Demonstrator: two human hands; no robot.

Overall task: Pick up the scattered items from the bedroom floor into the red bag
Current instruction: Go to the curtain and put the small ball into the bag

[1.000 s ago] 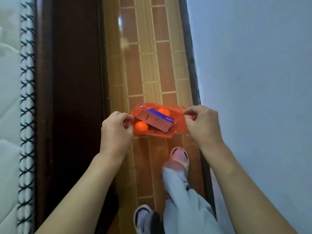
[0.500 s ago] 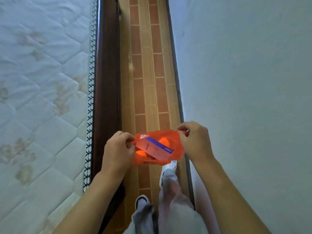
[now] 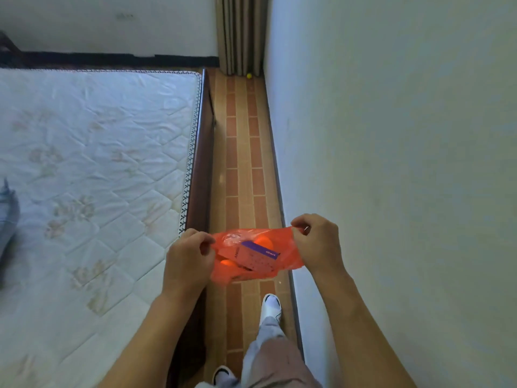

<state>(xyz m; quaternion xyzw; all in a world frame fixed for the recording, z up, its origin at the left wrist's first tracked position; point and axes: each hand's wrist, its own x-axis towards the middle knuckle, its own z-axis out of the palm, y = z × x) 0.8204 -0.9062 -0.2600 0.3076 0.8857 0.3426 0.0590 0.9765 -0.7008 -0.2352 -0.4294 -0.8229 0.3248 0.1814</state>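
Observation:
I hold the red bag (image 3: pixel 285 247), a thin plastic one, stretched wide between both hands above the floor strip. My left hand (image 3: pixel 187 259) pinches its left edge and my right hand (image 3: pixel 317 243) pinches its right edge. Inside lie a pink box with a purple end (image 3: pixel 258 254) and two orange balls, one near the top (image 3: pixel 264 241) and one at the lower left (image 3: pixel 228 264). Far ahead, a small yellow ball (image 3: pixel 249 76) lies on the floor at the foot of the curtain.
A narrow brick-patterned floor strip (image 3: pixel 240 163) runs between the bed's dark wooden frame (image 3: pixel 202 152) and the wall (image 3: pixel 391 135). The quilted mattress (image 3: pixel 92 169) fills the left. A beige curtain (image 3: pixel 240 35) hangs at the far end. My feet in white shoes (image 3: pixel 270 305) stand below.
My view has tilted up from the floor, bringing the mattress, curtain and far yellow ball into sight. Both hands keep holding the bag's edges, and one foot has stepped forward.

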